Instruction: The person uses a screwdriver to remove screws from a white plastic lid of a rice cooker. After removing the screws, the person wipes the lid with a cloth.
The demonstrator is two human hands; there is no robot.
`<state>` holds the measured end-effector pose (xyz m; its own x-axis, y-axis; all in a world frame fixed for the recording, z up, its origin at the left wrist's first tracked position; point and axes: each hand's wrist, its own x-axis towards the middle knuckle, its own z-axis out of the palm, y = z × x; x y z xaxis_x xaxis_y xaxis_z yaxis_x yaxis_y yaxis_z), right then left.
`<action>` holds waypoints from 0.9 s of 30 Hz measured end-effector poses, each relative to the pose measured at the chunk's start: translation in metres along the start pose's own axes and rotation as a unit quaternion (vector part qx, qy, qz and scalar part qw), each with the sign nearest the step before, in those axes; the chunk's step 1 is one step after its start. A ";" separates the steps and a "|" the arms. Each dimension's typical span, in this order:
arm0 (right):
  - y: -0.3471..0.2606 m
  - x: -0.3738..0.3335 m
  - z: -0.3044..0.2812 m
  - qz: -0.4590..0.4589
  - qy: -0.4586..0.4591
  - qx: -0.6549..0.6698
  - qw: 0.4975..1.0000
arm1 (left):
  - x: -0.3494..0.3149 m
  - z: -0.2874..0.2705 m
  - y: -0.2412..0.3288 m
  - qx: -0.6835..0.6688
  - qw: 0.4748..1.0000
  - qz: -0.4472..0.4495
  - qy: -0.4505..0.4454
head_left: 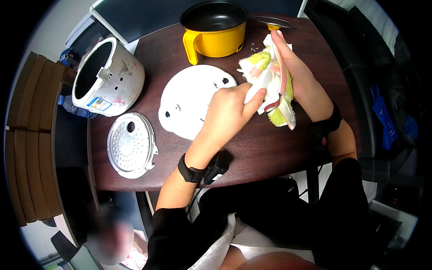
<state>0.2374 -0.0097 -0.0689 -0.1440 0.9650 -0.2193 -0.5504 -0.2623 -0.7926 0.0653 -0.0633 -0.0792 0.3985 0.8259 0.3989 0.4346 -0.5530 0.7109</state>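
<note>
Nearest the lower edge, both forearms come up over the dark wooden table (270,148), each with a black wrist strap. The left hand (227,112) is curled, its thumb and fingers pinching the lower-left edge of a bunched cloth (270,85). The right hand (294,76) lies along the cloth's right side, fingers stretched long and pressed on it, tips pointing toward the far edge. The cloth, yellow-green and white with pink stripes, is held just above the table at right centre; its long axis runs from near-right to far-left, one corner drooping toward the person. How it is folded inside the grip is hard to make out.

Left of the hands a white round plate (189,105) lies flat, partly covered by the left hand. Nearer the left edge sits a perforated metal disc (130,146). Beyond it a white cooker body (114,78) tips on its side, a small blue and yellow rectangular label low on its wall. Farthest, a yellow pot (216,38) with a black interior stands upright, handle toward the left; a lid (272,21) behind it is partly cut off, possibly glass.
</note>
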 end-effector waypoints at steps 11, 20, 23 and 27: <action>-0.036 -0.016 0.005 -0.328 -0.035 -0.052 0.943 | 0.002 -0.009 0.000 -0.005 0.999 -0.032 0.036; -0.006 -0.002 0.001 -0.533 0.012 -0.393 0.749 | 0.001 -0.007 0.006 -0.050 0.998 -0.046 0.013; -0.003 -0.007 0.004 -0.543 0.012 -0.425 0.724 | 0.000 -0.006 0.005 -0.043 0.998 -0.042 0.026; 0.010 -0.023 0.012 -0.548 -0.001 -0.478 0.686 | 0.001 -0.011 0.004 -0.078 0.994 -0.046 0.060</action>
<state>0.2250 -0.0347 -0.0652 -0.0766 0.5864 0.8064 0.4625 0.7374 -0.4923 0.0588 -0.0639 -0.0695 0.2594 0.8850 0.3868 0.3314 -0.4577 0.8250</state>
